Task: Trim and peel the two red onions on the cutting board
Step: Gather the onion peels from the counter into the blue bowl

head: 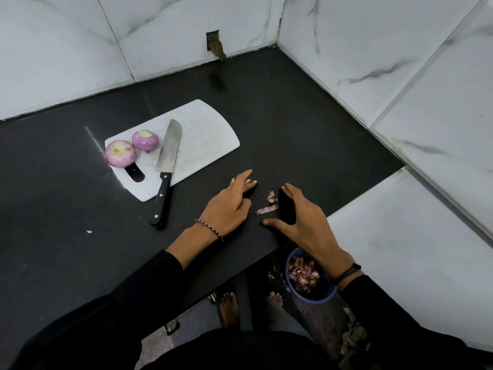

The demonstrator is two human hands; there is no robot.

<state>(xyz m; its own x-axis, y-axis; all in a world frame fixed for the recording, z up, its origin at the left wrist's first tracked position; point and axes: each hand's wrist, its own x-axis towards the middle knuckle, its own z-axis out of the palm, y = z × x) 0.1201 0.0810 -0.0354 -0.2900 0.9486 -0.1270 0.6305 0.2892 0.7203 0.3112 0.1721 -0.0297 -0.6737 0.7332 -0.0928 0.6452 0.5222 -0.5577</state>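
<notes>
Two peeled, trimmed red onions sit side by side on the left end of the white cutting board [205, 140]: one onion [120, 153] at the board's corner, the other onion [145, 140] just behind it. A black-handled knife [167, 166] lies across the board, handle reaching onto the black counter. My left hand [230, 205] and my right hand [298, 220] rest flat on the counter, fingers spread, holding nothing. Between them lie small scraps of onion skin [268, 205].
A blue bowl [326, 296] with onion peels stands below the counter's front edge, under my right wrist. White marble walls close the counter at the back and right. A small white speck [89, 231] lies on the counter at the left.
</notes>
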